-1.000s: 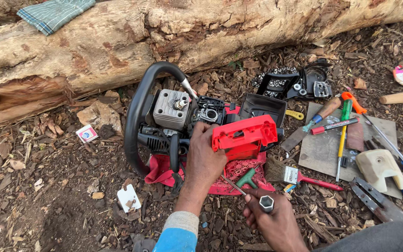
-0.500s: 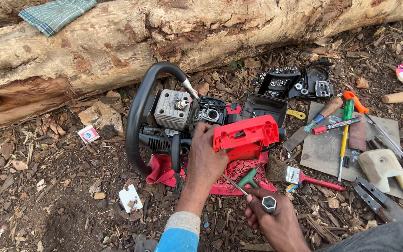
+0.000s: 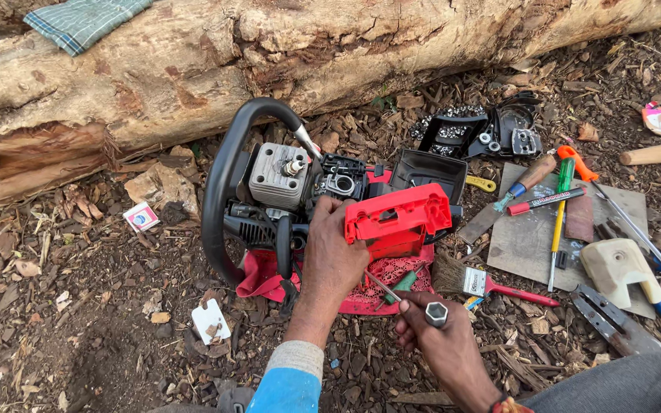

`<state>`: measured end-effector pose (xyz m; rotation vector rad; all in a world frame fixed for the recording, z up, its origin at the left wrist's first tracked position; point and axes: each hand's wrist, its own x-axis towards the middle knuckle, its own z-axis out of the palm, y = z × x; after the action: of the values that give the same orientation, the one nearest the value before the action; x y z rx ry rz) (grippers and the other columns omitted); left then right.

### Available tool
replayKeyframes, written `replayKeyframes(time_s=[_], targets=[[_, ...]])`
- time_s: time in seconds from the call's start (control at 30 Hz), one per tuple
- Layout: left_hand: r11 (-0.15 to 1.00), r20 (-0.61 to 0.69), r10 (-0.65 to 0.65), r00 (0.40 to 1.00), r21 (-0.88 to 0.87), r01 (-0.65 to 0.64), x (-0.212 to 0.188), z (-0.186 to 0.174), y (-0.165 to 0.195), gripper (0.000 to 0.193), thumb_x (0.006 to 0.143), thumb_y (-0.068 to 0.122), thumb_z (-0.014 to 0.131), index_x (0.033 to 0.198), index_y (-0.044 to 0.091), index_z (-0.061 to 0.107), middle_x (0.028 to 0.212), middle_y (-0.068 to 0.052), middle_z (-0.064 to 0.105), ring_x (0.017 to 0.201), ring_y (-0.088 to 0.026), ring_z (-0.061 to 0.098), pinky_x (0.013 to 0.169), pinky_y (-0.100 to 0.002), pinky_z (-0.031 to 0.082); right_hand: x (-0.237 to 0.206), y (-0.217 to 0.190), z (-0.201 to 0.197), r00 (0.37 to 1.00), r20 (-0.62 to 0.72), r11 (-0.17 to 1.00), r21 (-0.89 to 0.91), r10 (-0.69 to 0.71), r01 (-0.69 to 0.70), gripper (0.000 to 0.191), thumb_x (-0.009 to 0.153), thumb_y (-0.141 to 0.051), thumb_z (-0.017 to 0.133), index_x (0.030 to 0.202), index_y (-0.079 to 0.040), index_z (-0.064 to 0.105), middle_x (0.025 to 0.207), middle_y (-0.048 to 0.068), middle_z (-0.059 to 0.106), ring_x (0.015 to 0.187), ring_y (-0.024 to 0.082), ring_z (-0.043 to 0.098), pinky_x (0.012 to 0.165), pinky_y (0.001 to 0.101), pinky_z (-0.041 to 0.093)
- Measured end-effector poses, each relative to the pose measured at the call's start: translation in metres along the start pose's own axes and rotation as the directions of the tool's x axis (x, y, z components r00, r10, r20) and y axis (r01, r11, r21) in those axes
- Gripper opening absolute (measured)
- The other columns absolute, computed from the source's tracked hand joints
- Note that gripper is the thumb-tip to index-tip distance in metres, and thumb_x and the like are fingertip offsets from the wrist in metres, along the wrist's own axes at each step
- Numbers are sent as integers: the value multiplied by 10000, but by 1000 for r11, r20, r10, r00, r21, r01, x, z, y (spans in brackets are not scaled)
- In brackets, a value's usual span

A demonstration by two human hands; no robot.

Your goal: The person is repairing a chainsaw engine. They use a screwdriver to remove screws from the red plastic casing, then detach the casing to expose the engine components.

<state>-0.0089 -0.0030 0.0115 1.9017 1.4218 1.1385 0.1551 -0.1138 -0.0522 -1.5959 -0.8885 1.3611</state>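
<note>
As the hands sit almost where they were a second ago, little has shifted:

Right hand: nearest the camera, the right hand (image 3: 441,348) is clenched round a socket wrench (image 3: 435,313), hex end up, its shaft reaching toward the saw; it has crept slightly forward.
Left hand: the left hand (image 3: 336,256) lies pressed on the chainsaw (image 3: 323,203), fingers against the red cover (image 3: 398,218), steadying rather than gripping; it has not moved.
Chainsaw: on a red cloth (image 3: 269,279) on the ground, black handle (image 3: 223,183) to the left, cylinder and spark plug (image 3: 294,165) bare; unchanged.
Beside: brush (image 3: 483,283), screwdrivers (image 3: 558,206) and pliers (image 3: 606,317) to the right.
Far: log (image 3: 269,61) with a checked cloth (image 3: 86,19).
Meaning: judging by the steady hold, work on the cover is mid-step.
</note>
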Motion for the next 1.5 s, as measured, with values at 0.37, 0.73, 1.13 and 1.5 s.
replayKeyframes(time_s=[0.37, 0.73, 1.13, 1.5], targets=[[999, 38, -40, 998, 24, 39, 2, 0, 0, 204, 776, -35, 700, 959, 43, 653, 922, -102, 531, 919, -279, 599, 855, -440, 540, -5, -4, 2, 998, -16, 996, -66, 52, -53, 354, 959, -163, 636, 1250, 20, 718, 687, 107, 702, 546, 166, 646, 496, 309, 532], [1000, 10, -12, 1000, 12, 11, 2, 1, -1, 268, 727, -64, 686, 973, 38, 661, 942, -118, 557, 946, -309, 604, 869, -449, 529, -4, -7, 1, 987, -33, 987, 45, 158, -157, 269, 961, -171, 664, 1131, 26, 736, 654, 112, 669, 467, 177, 609, 413, 321, 483], [1000, -5, -9, 1000, -11, 9, 2, 3, 0, 234, 767, -42, 679, 988, 33, 662, 976, -130, 550, 962, -325, 610, 861, -458, 531, -2, -7, 4, 984, -25, 980, 101, 175, -172, 206, 931, -157, 686, 963, 45, 715, 595, 83, 650, 399, 159, 570, 329, 296, 418], [1000, -7, 0, 1000, 20, 0, 1, 5, -3, 207, 768, -33, 695, 959, 37, 657, 958, -121, 547, 931, -305, 599, 853, -459, 529, 4, -13, -2, 991, -50, 991, 63, 121, -117, 210, 938, -153, 662, 908, 46, 721, 597, 83, 656, 392, 158, 560, 345, 302, 422]])
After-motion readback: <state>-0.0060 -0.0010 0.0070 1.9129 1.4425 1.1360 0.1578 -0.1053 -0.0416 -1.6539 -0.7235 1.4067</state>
